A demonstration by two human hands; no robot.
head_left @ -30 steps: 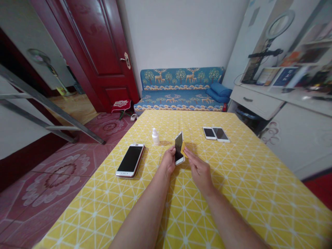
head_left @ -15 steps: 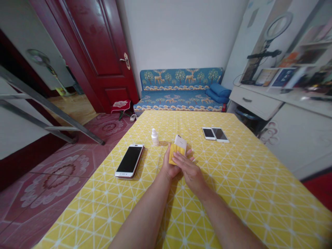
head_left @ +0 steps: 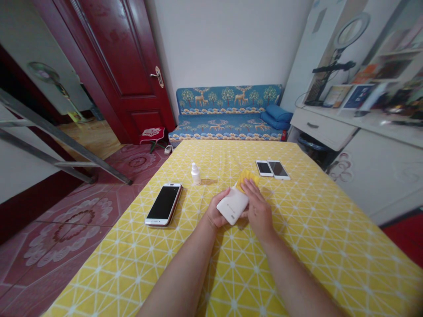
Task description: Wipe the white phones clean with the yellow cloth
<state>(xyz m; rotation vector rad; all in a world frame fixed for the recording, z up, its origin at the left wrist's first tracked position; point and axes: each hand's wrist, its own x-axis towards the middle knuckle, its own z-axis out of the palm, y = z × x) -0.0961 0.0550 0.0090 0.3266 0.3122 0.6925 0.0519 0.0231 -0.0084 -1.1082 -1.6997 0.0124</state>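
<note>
Yellow cloth (head_left: 247, 179) is lying gripped in the right hand (head_left: 259, 212), at the far end of the white phone (head_left: 233, 204) the left hand (head_left: 216, 212) is clasping. Hard wiping could be prying that phone loose. A bottle (head_left: 196, 175) is perhaps obstructing ahead-left; a large phone (head_left: 164, 204) and two small phones (head_left: 278, 170) are lying farther out.

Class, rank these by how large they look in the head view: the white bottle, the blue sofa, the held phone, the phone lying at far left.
Largest to smallest:
1. blue sofa
2. far-left phone
3. held phone, partly covered, so judged by its visible part
4. white bottle
</note>
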